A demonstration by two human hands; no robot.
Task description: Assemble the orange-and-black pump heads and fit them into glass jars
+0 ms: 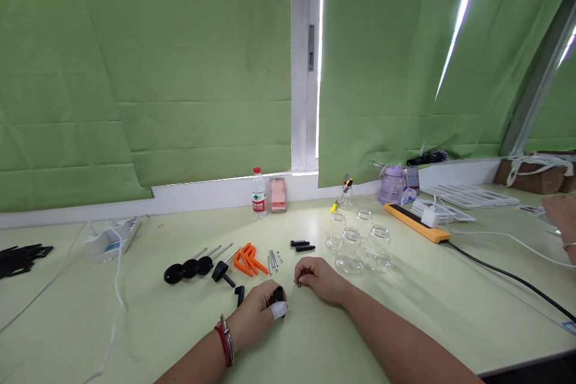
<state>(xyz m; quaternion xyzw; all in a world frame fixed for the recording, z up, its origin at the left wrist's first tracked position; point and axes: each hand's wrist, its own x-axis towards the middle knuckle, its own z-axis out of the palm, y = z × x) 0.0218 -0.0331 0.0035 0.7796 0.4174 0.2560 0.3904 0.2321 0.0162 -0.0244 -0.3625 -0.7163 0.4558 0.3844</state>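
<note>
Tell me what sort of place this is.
Probably a workroom, or an office used as one: a long pale table in front of green blinds carries things set out in groups, among them orange pieces and clear glass jars.

The left hand [254, 314] has a white tape-like wrap [278, 310] around its thumb, at three o'clock. Toward eight o'clock, its wrist wears a slim silver-coloured metal bangle [230, 339] just beside a narrow red band-shaped bracelet [222, 345]. Both forearms [396, 333] show bare.
</note>
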